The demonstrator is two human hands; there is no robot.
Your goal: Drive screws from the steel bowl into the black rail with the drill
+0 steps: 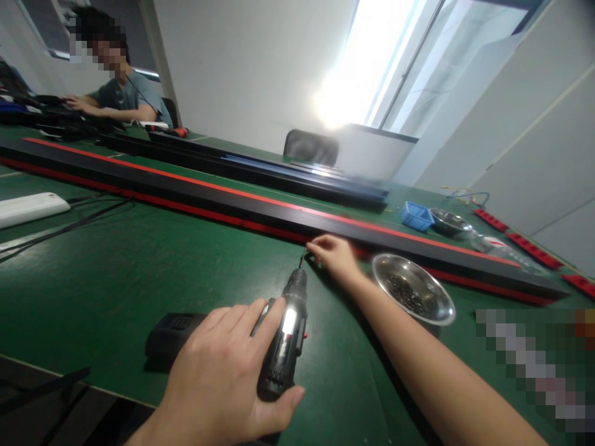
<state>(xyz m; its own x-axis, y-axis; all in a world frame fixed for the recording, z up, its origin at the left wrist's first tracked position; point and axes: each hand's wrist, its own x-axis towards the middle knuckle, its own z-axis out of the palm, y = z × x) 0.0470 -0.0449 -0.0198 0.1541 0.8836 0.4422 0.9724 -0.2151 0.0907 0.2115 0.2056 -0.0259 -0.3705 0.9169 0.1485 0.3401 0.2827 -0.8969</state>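
Note:
My left hand [223, 359] is wrapped round a black cordless drill [284, 337] lying on its side, its battery base pointing left. The drill's bit [302, 257] points away from me toward the black and red bar. At the tip of that bit, my right hand [332, 254] has its thumb and fingers pinched together. Whatever is between these fingertips is too small to make out. A long black bar with red edges [260, 210] runs across the table just beyond both hands. Beside my right forearm stands a metal bowl [444, 306] holding many small dark screws [404, 292].
More dark bars [260, 170] lie farther back on the green table [116, 272]. A blue basket [417, 217] and a second metal bowl [450, 220] stand beyond the bar at right. At left are a white power strip [32, 209] and cables. A person [125, 99] sits at far left.

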